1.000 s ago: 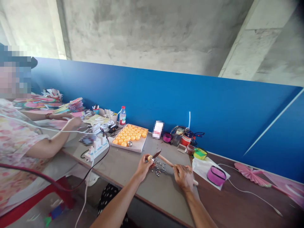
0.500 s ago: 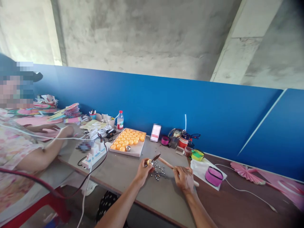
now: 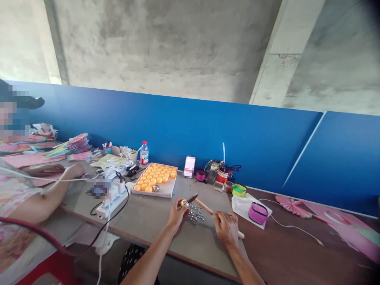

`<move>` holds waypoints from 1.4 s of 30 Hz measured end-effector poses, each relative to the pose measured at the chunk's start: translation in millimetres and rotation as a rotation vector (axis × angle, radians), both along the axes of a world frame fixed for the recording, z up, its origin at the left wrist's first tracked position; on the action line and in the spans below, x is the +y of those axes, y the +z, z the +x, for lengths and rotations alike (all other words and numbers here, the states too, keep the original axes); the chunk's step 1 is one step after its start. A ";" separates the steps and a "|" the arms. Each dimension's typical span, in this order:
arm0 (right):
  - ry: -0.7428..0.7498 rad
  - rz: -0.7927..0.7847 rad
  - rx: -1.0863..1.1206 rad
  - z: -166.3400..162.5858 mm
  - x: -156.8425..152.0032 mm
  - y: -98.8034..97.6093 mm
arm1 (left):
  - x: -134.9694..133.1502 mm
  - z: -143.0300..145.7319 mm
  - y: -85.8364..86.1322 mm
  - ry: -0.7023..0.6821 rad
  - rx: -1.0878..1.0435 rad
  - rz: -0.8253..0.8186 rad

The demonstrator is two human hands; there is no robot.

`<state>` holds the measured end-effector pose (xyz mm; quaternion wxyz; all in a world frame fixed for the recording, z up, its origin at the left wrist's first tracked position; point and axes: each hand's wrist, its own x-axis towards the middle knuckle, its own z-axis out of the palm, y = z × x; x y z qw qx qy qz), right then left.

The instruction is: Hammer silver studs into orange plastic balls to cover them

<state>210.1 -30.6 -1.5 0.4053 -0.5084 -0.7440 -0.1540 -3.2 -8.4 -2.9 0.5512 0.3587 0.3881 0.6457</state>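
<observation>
My left hand (image 3: 177, 214) pinches a small orange ball (image 3: 183, 202) with shiny silver on its side. In my right hand (image 3: 226, 228) is a wooden-handled hammer (image 3: 204, 208), gripped partway along its handle. Its dark, tapered head is right beside the ball; whether the two touch I cannot tell. Below the head, small shiny silver pieces (image 3: 195, 214) lie in a loose cluster on the grey tabletop (image 3: 148, 221). Further back stands a shallow white tray (image 3: 168, 190) of orange balls (image 3: 154, 178), with one silver-covered ball (image 3: 156, 188) at its front.
A power strip (image 3: 110, 206) with cables lies left, near a co-worker's arm (image 3: 56, 190). A bottle (image 3: 144, 153), a phone (image 3: 189, 166) and small containers (image 3: 223, 175) line the blue partition (image 3: 178, 122). At right are a magenta band (image 3: 257, 213), a white cable and pink fans (image 3: 293, 206).
The view has turned slightly right, so the scene sits further left. Both hands keep their holds on the ball and the hammer, with little other movement.
</observation>
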 end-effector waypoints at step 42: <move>-0.131 -0.008 0.053 -12.8 -17.4 2.0 | 4.3 -6.5 -1.1 -0.050 0.241 0.130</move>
